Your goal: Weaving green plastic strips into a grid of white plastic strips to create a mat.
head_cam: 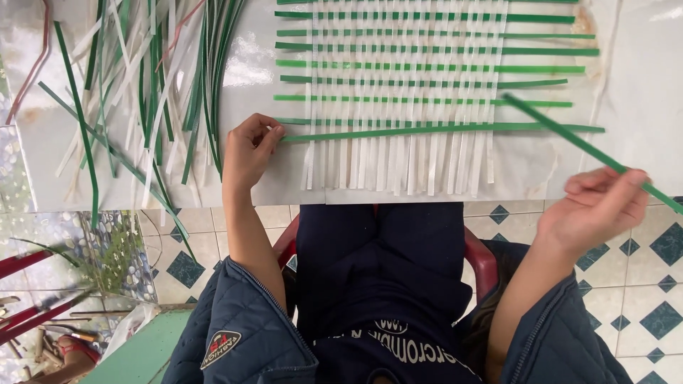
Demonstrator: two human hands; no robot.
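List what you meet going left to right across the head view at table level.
Loose strip pile → left hand → woven mat → right hand holding a green strip.
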